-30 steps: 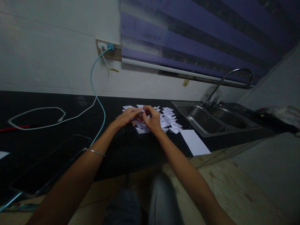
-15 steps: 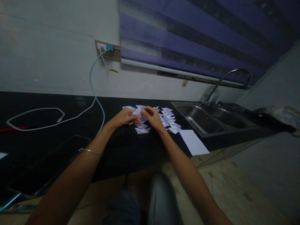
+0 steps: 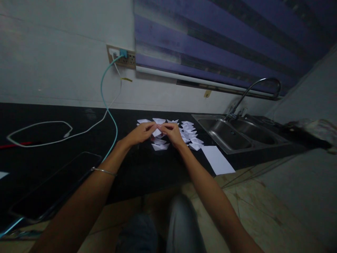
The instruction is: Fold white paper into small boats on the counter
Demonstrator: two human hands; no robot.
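A small folded white paper [image 3: 157, 133] is pinched between my two hands above the dark counter. My left hand [image 3: 142, 133] is closed on its left side, and my right hand [image 3: 172, 133] grips its right side; fingertips of both meet near its top. Folded paper boats [image 3: 160, 147] lie in a column under and just in front of the hands, partly hidden by them. Several more paper boats [image 3: 188, 130] stand in rows to the right of my right hand. Another paper boat [image 3: 143, 121] sits behind my left hand.
A flat white sheet [image 3: 218, 161] lies by the counter's front edge, left of the steel double sink [image 3: 229, 135] with its tap [image 3: 252, 86]. At left rest a dark tablet-like device [image 3: 55, 186] and a looped white cable [image 3: 39, 123]. A teal cable [image 3: 113, 121] runs to the wall socket.
The folded paper has turned in my hands and now points down between them. My left hand has shifted slightly, and both hands' fingertips have come together at its upper part.
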